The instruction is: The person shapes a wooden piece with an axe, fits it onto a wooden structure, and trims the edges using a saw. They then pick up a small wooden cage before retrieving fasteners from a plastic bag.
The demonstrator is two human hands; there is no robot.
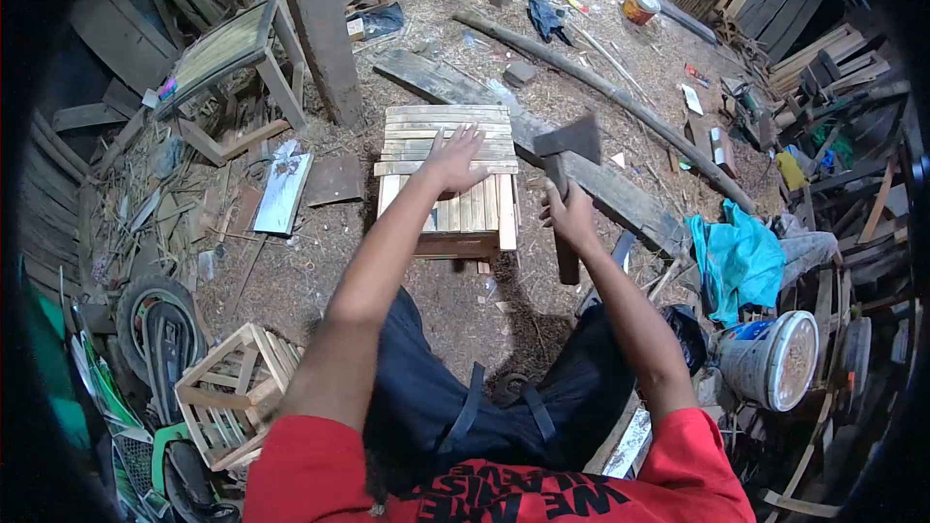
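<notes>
My left hand lies with fingers spread on top of a small slatted wooden piece that stands on the ground in front of me. To its right, my right hand is wrapped round the wooden handle of a hatchet. The hatchet is upright, with its broad metal head above the hand and the handle's end below it. A gap separates the hatchet from the slatted piece. The palm of my left hand is hidden against the slats.
Behind the slatted piece lie a plank and a long pole. A post rises at back left. A slatted crate is at lower left; a bucket and teal cloth are at right.
</notes>
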